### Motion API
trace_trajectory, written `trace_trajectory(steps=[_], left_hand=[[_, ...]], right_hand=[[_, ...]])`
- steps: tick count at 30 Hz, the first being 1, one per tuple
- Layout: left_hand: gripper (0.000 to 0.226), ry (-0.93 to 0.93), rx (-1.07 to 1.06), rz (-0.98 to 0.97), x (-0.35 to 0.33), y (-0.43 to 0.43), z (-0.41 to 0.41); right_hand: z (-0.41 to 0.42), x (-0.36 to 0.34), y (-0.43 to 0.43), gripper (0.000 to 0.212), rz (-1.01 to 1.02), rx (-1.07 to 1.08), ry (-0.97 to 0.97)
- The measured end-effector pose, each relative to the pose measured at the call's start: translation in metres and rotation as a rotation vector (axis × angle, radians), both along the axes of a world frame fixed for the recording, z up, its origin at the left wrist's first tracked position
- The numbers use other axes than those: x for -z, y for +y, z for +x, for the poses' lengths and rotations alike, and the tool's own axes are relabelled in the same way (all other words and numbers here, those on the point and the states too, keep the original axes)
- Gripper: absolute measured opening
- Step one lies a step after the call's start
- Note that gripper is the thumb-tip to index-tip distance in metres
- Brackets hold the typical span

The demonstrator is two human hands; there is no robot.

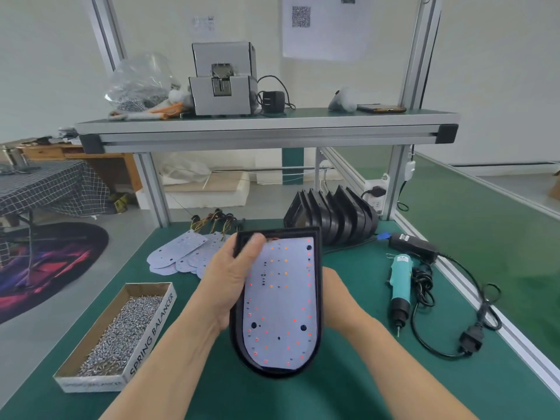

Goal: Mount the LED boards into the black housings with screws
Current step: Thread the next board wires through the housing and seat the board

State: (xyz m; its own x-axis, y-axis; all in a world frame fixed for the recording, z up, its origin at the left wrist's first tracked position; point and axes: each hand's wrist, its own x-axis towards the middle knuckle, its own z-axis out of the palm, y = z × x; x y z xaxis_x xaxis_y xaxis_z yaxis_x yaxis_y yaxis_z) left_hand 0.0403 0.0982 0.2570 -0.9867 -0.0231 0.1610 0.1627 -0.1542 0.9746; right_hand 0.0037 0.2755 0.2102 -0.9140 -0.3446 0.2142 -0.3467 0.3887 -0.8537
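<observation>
The LED board (pixel 278 301), pale with small red and orange parts dotted round its edge, lies inside a black housing (pixel 317 268) that the person holds tilted above the green table (pixel 348 380), in the middle of the view. The left hand (pixel 230 280) grips the housing's left edge, its thumb curled over the top left corner onto the board and its other fingers out of sight behind. The right hand (pixel 331 295) is at the housing's right side, behind it; its fingers are hidden, so I cannot tell how they lie. On the table beyond the left hand is a fan of spare boards (pixel 181 253) with wires at their far ends, and a row of empty housings (pixel 333 216) stands upright at the back right. An electric screwdriver (pixel 400 286) lies to the right beside its coiled cable. A cardboard box (pixel 151 328) of screws (pixel 121 331) sits to the left.
</observation>
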Motion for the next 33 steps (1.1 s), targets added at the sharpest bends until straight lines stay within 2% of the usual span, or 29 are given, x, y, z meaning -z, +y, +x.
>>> trace_trajectory(steps=[2, 4, 6, 8, 9, 10, 11, 12, 13, 16, 20, 23, 24, 25, 26, 27, 28, 29, 32, 33], left_hand=[[0.024, -0.015, 0.01, 0.055, 0.005, 0.004, 0.003], [0.032, -0.041, -0.018, 0.071, 0.01, 0.006, 0.004], [0.028, -0.043, -0.044, 0.035, 0.011, 0.004, 0.003], [0.024, -0.03, -0.066, -0.001, 0.01, 0.0, 0.001], [0.023, -0.017, -0.077, -0.024, 0.01, -0.002, -0.001], [0.023, -0.007, -0.088, -0.046, 0.01, -0.003, -0.002], [0.022, 0.003, -0.095, -0.06, 0.01, -0.004, -0.002], [0.023, 0.015, -0.098, -0.069, 0.011, -0.003, -0.002], [0.023, 0.029, -0.097, -0.076, 0.012, -0.002, -0.002], [0.026, 0.07, -0.088, -0.107, 0.012, 0.0, -0.002], [0.026, 0.098, -0.067, -0.114, 0.013, 0.001, -0.003], [0.026, 0.084, -0.057, -0.16, 0.016, -0.004, -0.005], [0.027, 0.074, -0.05, -0.185, 0.017, -0.008, -0.005], [0.029, 0.063, -0.022, -0.198, 0.018, -0.012, -0.005], [0.029, 0.054, 0.034, -0.195, 0.019, -0.017, -0.004], [0.028, 0.042, 0.109, -0.171, 0.02, -0.022, -0.003], [0.025, 0.024, 0.181, -0.127, 0.021, -0.026, -0.001], [0.023, 0.001, 0.235, -0.066, 0.023, -0.029, 0.0], [0.032, -0.07, 0.256, 0.134, 0.032, -0.035, -0.004], [0.032, -0.085, 0.248, 0.184, 0.034, -0.035, -0.005]], right_hand=[[-0.001, 0.002, 0.0, 0.028, -0.118, 0.001, -0.13], [0.004, -0.002, -0.002, 0.015, -0.104, -0.023, -0.191], [0.009, -0.009, -0.001, 0.029, -0.115, -0.085, -0.143], [0.009, -0.019, 0.004, 0.041, -0.256, -0.053, -0.036], [0.01, -0.025, 0.007, 0.041, -0.392, -0.023, -0.054], [0.01, -0.031, 0.01, 0.032, -0.529, 0.001, -0.097], [0.007, -0.032, 0.013, 0.026, -0.583, 0.015, -0.134], [0.004, -0.031, 0.015, 0.033, -0.558, 0.007, -0.139], [0.005, -0.032, 0.015, 0.036, -0.434, -0.002, -0.103], [0.006, -0.034, 0.012, 0.005, -0.168, 0.107, 0.091], [0.006, -0.028, 0.011, 0.01, -0.126, 0.17, 0.194], [0.01, -0.029, 0.015, 0.009, -0.051, 0.128, 0.228], [0.01, -0.03, 0.017, 0.008, -0.055, 0.06, 0.188], [0.01, -0.029, 0.021, 0.021, -0.106, -0.01, 0.119], [0.009, -0.03, 0.026, 0.036, -0.226, -0.073, -0.012], [0.008, -0.03, 0.03, 0.041, -0.382, -0.128, -0.156], [0.006, -0.028, 0.032, 0.036, -0.475, -0.16, -0.236], [0.004, -0.026, 0.034, 0.031, -0.458, -0.175, -0.241], [0.004, -0.012, 0.028, 0.065, -0.01, -0.218, -0.081], [0.005, -0.007, 0.023, 0.065, 0.094, -0.259, -0.076]])
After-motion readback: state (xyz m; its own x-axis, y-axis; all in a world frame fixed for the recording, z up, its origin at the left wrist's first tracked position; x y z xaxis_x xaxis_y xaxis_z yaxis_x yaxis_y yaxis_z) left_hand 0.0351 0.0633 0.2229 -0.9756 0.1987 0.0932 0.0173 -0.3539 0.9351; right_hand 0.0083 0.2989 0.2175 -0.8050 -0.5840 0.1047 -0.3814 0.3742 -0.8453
